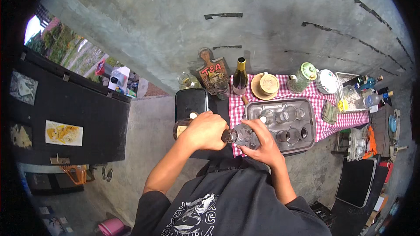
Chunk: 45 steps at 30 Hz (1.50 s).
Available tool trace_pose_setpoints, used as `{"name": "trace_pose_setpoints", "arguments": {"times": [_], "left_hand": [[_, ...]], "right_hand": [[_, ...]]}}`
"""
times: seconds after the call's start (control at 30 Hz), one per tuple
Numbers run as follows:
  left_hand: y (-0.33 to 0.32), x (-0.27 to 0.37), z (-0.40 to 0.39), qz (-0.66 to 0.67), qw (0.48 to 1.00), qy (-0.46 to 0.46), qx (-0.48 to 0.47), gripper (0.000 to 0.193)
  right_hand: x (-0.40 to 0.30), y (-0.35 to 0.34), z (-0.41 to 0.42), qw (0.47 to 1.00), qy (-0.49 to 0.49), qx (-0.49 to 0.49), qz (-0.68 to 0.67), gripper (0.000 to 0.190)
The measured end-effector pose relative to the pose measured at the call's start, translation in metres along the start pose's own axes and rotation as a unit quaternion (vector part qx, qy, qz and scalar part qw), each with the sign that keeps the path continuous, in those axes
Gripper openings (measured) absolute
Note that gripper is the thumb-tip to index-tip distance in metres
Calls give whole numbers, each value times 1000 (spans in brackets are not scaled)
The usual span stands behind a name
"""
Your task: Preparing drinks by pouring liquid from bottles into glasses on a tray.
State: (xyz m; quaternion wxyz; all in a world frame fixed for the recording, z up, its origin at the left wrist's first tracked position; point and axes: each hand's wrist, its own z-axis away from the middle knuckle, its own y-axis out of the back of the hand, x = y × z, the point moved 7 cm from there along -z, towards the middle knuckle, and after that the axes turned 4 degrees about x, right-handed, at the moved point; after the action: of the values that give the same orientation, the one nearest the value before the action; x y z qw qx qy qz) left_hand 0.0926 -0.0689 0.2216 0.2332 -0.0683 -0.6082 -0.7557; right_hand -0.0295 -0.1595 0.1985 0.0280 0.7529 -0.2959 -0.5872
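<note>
My left hand (207, 131) grips a dark glass bottle (179, 129) by its upper part, tipped on its side. The bottle's mouth (231, 136) points right, at a clear drinking glass (244, 132). My right hand (266, 145) has its thumb and fingers around that glass. Whether liquid is flowing cannot be seen. Right of the glass lies a grey metal tray (297, 102) with several glass mugs (289, 114) standing in it. Behind the bottle is a black box or case (192, 100). A loose cork (244, 99) rests on the pink-and-white checked cloth (234, 113).
Along the wall stand a wine bottle (240, 80), a clear goblet (222, 89), a wooden TEA board (213, 72), a cup with saucer (269, 84), a lidded glass jar (298, 80) and plates (326, 82). A wire basket (352, 107) holds bottles at right. A folded cloth (329, 112) lies near.
</note>
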Motion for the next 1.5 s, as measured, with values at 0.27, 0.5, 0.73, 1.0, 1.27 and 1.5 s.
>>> {"name": "trace_pose_setpoints", "arguments": {"times": [0.27,0.5,0.73,1.0,1.27,1.5], "left_hand": [[-16,3,-8,-52,997,25,44,25],[-18,9,-11,-60,997,38,42,25],[-20,14,-14,-71,996,41,41,23],[-22,15,-18,-85,995,53,28,23],[-29,12,-21,-109,992,55,28,23],[-30,11,-26,-103,992,65,14,22]], "right_hand": [[16,1,4,999,-26,-33,-30,73],[24,6,2,999,-1,-31,-39,75],[26,12,4,999,24,-38,-21,74],[31,12,6,998,26,-49,-23,70],[36,15,7,998,42,-41,-32,68],[41,18,7,998,41,-39,-26,67]]}}
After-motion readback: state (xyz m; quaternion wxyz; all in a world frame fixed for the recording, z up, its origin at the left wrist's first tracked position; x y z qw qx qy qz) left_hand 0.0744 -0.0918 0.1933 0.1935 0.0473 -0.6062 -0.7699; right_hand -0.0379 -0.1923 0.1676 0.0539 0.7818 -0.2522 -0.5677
